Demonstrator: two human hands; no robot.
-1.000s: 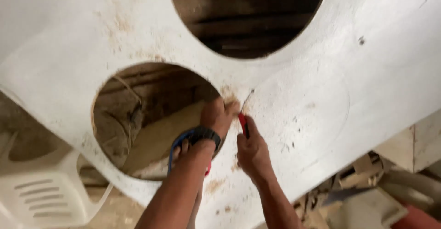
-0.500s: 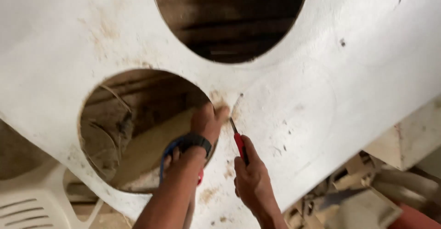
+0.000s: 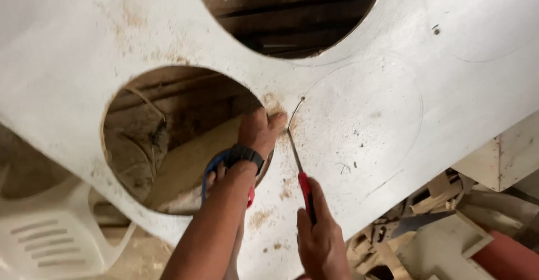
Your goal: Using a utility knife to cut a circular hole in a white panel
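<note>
A large white-painted wooden board (image 3: 140, 27) fills most of the view, dusted with brownish sawdust. Two big round holes are cut through it: one at the far centre (image 3: 289, 13) and one at the near left (image 3: 174, 139), both showing dark timber and debris underneath. A faint pencilled circle (image 3: 359, 123) is marked on the board to the right of the near-left hole.

The left hand (image 3: 259, 129) rests on the board at the right rim of the near-left hole, its fingers bent over the edge and pressing on the surface. A black wristband (image 3: 245, 154) sits on that wrist, and a blue loop (image 3: 210, 170) shows beside the forearm inside the hole; what it belongs to cannot be told.

The right hand (image 3: 321, 238) is closed around the red handle of a thin metal tool (image 3: 298, 162), gripping it firmly. The tool's slim shaft runs up and slightly left from the hand, and its curved tip touches the board on the pencilled line, just right of the left hand's fingertips.

A white plastic chair (image 3: 42, 240) stands at the near left below the board. Wooden offcuts (image 3: 432, 201) lie in a pile at the near right.
</note>
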